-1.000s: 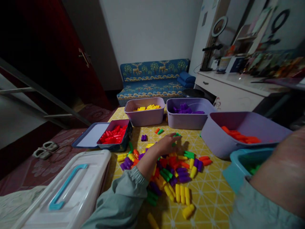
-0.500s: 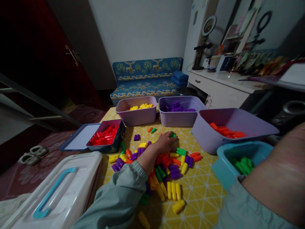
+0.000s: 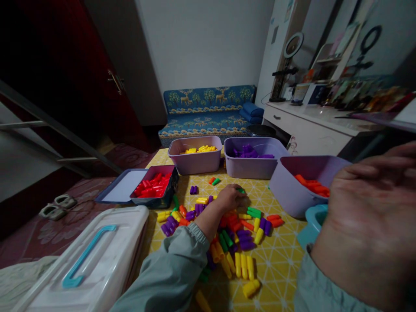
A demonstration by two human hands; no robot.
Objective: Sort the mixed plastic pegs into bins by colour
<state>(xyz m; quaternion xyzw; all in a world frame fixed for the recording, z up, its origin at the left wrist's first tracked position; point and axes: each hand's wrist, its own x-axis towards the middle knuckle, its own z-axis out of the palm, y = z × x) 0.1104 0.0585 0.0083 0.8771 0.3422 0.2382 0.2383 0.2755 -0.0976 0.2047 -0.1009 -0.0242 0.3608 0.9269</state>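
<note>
My left hand reaches over the middle of the table, fingers curled down round a green plastic piece. Only part of that piece shows past the fingers. Below the hand spreads a mixed pile of tube-shaped plastic pieces: yellow ones, purple ones, orange ones and green ones. At the right, close to the camera, my right hand is raised, palm showing and fingers stretched out. Nothing is visible in it. It covers most of the teal bin and part of the lilac bin with orange pieces.
Along the back stand a pinkish bin of yellow pieces and a lilac bin of purple ones. A dark box at left holds red pieces. Nearer lies a white lidded case with a blue handle. A patterned sofa stands beyond.
My right hand has come up into view, where only the forearm showed, and now hides the teal bin's green pieces. The view has shifted slightly; my left hand stays at the green piece.
</note>
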